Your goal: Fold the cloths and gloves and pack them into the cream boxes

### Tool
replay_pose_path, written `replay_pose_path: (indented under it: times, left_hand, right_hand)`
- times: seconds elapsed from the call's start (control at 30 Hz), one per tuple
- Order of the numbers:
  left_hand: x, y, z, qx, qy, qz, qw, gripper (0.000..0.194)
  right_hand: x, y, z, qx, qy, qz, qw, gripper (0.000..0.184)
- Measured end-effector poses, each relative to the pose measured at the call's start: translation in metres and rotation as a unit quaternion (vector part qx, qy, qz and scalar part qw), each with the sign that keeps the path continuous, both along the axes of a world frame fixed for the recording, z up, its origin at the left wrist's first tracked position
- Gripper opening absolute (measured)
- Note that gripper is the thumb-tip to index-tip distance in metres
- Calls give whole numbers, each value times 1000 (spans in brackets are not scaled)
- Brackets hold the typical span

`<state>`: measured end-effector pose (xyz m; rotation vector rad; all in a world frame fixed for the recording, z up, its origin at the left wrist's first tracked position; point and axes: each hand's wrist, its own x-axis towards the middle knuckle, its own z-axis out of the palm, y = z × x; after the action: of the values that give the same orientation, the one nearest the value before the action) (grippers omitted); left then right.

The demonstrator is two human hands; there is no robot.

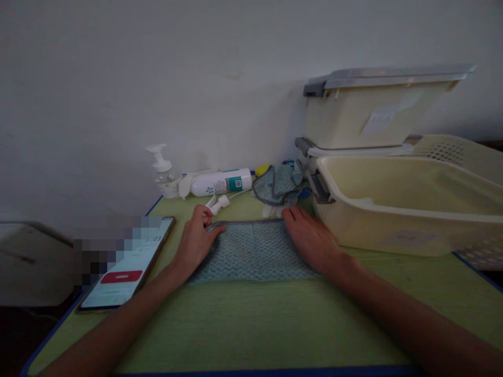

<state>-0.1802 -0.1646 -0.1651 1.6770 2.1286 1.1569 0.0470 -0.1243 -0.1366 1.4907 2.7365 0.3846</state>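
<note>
A blue-green textured cloth (251,251) with a dark checked edge lies flat on the green table mat (251,319). My left hand (196,238) pinches the cloth's far left corner between thumb and fingers. Over on the cloth's far right side, my right hand (310,238) presses down flat, its fingers together and pointing toward the far corner.
A cream plastic basin (412,209) sits at the right with lidded cream boxes (377,112) stacked behind it. Another crumpled cloth (279,183), a lying white spray bottle (222,183) and a pump bottle (165,173) line the wall. A phone (126,267) lies at the left.
</note>
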Motion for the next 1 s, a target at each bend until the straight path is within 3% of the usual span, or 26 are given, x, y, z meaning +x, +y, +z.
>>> replay_pose_path:
  times: [0.27, 0.57, 0.77, 1.0]
  left_hand:
    - [-7, -6, 14, 16, 22, 49, 998, 28]
    - [-32, -9, 34, 1, -37, 20, 999, 28]
    - [-34, -7, 31, -8, -24, 1, 1000, 38]
    - [-40, -6, 27, 4, -25, -16, 1000, 44]
  right_hand:
    - [6, -4, 5, -33, 50, 22, 998, 23]
    - [17, -10, 12, 23, 251, 86, 964, 9]
    - [16, 0, 2, -51, 342, 77, 935, 7]
    - [15, 10, -5, -73, 398, 68, 912, 13]
